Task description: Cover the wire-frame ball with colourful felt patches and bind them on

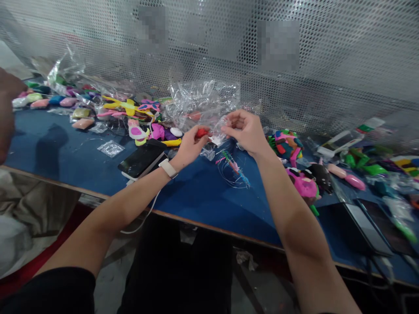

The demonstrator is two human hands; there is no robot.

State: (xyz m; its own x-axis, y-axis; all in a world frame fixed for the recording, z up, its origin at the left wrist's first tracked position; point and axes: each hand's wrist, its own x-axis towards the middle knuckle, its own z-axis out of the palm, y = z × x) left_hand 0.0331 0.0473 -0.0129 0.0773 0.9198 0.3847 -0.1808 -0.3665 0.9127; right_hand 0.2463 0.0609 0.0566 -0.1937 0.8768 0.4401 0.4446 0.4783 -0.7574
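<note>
My left hand point(190, 147), with a white band point(168, 168) on its wrist, pinches a small red lump of modelling clay point(202, 132). Just right of it, my right hand point(246, 130) has thumb and forefinger closed on a small clear plastic bag point(220, 127). Behind both hands lies a larger crumpled clear bag point(209, 98) with something reddish in it. Thin coloured strands point(235, 167) rest on the blue table point(203, 198) below my right hand. A black phone point(143, 159) lies beside my left wrist.
Yellow and pink clay figures point(129, 107) and wrapped clay packs point(65, 101) line the back left. A multicoloured ball point(288, 144), a pink figure point(303, 185) and dark phones point(363, 226) are at right. Another person's hand point(8, 102) shows at the left edge. A perforated metal panel point(212, 39) stands behind.
</note>
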